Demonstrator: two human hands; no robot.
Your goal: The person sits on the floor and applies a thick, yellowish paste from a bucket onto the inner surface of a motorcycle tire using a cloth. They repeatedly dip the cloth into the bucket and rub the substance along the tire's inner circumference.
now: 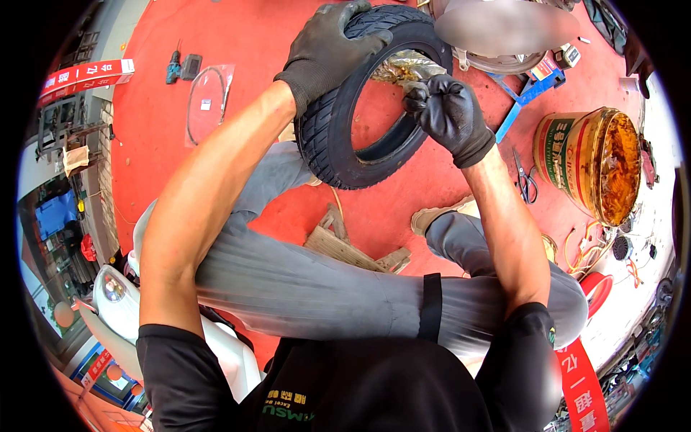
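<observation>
A black tire (pixel 327 140) with a grooved tread is held upright and tilted in front of me. My left hand (pixel 335 50), in a dark glove, wraps over its top left edge, the fingers lying across tread and sidewall. At the opening's right side is my right hand (pixel 452 119), in a black glove, its fingers curled closed. Crumpled clear plastic film (pixel 407 67) with yellowish-brown smears runs from those fingers into the tire's upper opening. What lies deeper inside the right fist is hidden.
A bucket (pixel 568 155) of amber grease stands at right, beside scissors (pixel 526 180). A blue metal stand (pixel 518 108) and a blurred round metal part (pixel 504 32) are farther back. A cordless drill (pixel 173 67) and a bagged cable (pixel 209 104) lie left. A wooden stool (pixel 353 248) sits between my legs.
</observation>
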